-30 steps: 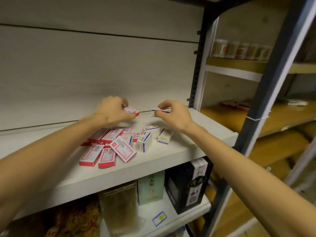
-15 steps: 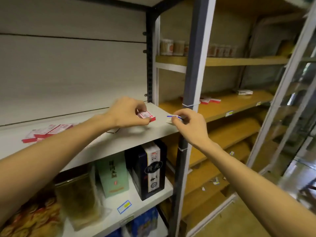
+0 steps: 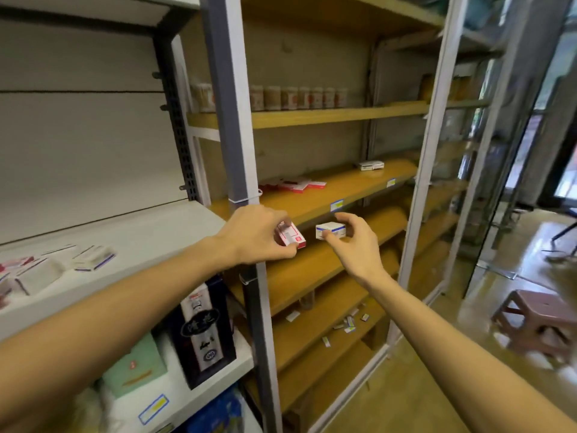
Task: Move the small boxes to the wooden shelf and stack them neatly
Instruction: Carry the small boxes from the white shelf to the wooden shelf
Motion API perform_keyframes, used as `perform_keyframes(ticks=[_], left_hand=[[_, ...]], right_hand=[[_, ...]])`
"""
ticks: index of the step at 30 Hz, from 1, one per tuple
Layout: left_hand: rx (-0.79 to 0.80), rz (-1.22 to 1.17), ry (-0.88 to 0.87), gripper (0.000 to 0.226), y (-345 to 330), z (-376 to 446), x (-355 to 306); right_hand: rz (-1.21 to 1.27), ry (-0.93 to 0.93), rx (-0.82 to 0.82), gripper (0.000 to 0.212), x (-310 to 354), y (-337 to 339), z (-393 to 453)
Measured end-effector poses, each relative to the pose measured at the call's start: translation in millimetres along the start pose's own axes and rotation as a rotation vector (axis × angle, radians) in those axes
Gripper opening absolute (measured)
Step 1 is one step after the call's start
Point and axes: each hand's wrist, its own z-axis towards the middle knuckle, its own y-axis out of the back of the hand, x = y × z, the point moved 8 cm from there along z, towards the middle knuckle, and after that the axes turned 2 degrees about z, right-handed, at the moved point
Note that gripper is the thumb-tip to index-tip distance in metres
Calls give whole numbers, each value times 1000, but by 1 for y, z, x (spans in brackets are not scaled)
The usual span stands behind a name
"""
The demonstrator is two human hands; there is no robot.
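My left hand [image 3: 259,234] grips a small red-and-white box [image 3: 291,235], held in front of the wooden shelf [image 3: 340,190]. Just to its right, my right hand [image 3: 352,245] pinches a small white box with a blue stripe [image 3: 331,230] between thumb and fingers. Both boxes hang in the air just below the wooden shelf's front edge. A few red-and-white boxes [image 3: 292,183] lie at the back left of that shelf, and a white box [image 3: 370,165] sits further right. More small boxes [image 3: 62,264] remain on the white shelf [image 3: 150,232] at the left.
A grey metal upright [image 3: 232,120] stands between the white shelf and the wooden one. Jars [image 3: 299,97] line the upper wooden shelf. A dark tall box [image 3: 203,329] and a green box [image 3: 134,367] sit below. A pink stool [image 3: 543,320] stands at the right.
Both hands lifted a box each off the white shelf and carried them right, past the grey upright, to the front of the wooden shelf. The view swung right with them.
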Motion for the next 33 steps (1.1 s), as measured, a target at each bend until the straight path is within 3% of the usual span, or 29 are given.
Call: perform_keyframes(ticks=[12, 20, 28, 33], left_hand=[[-22, -139, 279, 48, -56, 109, 25], [-68, -112, 340, 48, -75, 170, 67], [-4, 6, 423, 52, -113, 206, 77], [11, 47, 445, 54, -140, 234, 85]], right_hand=[[49, -42, -61, 55, -54, 2, 95], [75, -59, -67, 58, -78, -24, 169], [-25, -140, 93, 68, -109, -41, 228], [-122, -74, 202, 71, -127, -66, 256]])
